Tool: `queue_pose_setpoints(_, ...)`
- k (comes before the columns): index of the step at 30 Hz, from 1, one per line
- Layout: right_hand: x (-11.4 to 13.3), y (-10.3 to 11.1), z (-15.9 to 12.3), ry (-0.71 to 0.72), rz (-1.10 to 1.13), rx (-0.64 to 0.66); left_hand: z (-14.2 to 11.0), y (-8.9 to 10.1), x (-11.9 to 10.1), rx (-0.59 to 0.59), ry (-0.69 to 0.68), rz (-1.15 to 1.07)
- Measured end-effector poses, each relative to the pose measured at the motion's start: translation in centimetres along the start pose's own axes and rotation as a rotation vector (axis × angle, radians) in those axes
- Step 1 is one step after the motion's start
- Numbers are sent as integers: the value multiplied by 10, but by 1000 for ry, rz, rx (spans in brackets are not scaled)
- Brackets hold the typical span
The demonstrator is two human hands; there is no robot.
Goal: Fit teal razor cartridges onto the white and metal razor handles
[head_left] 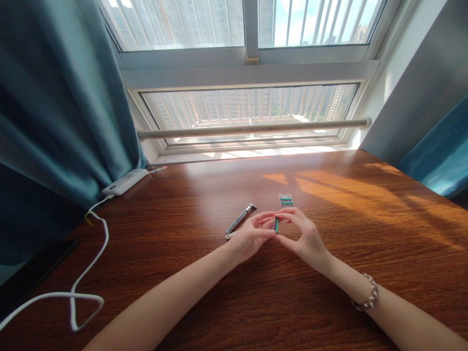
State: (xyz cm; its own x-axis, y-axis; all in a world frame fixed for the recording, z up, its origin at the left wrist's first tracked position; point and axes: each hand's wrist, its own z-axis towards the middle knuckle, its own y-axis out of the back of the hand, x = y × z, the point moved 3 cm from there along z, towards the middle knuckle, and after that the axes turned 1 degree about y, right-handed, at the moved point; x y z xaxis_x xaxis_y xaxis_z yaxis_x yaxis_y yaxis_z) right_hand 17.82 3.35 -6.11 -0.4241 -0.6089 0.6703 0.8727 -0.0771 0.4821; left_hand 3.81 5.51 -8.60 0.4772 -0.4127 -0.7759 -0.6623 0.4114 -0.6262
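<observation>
A wood-grained surface (197, 185) fills most of the lower view, with sunlight falling in bright patches across its right side. Beyond its far edge is a window (197, 24) with white frames; bars and tall buildings show through the glass. A blue-grey curtain (73, 87) hangs on the left, and part of a brighter blue curtain (442, 151) shows at the right edge. A pale rail (252, 130) runs across in front of the lower pane. A white cable (107, 231) loops along the left side, leading to a white device (125, 182) lying beside the left curtain. The left hand (252, 239) and the right hand (303, 239) meet over the middle of the surface; a beaded bracelet (373, 292) circles the right wrist. Just beyond the left hand, a slim grey-and-black handle (239, 219) lies slantwise, and next to its near end the tip of a white piece (229, 236) shows, the rest hidden by that hand. Just past the right fingers lies a small clear case (286, 200) with green-striped pieces in it. Smallest is a green-and-black strip (276, 224), held between the two hands: each grip is closed on it, thumb and fingers pinching its ends.
</observation>
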Motion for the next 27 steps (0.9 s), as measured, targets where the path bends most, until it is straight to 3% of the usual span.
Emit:
queue_pose_setpoints(11, -2, -3, 1, -51, 54, 26, 0, -3, -2, -58, -40, 34)
queue_pose_setpoints(20, -2, -2, 1, -78, 106, 2, -3, -3, 4, 62, 110, 79)
queue_pose_setpoints(27, 1, -3, 0, -45, 96, 9, -5, -4, 4, 86, 113, 65)
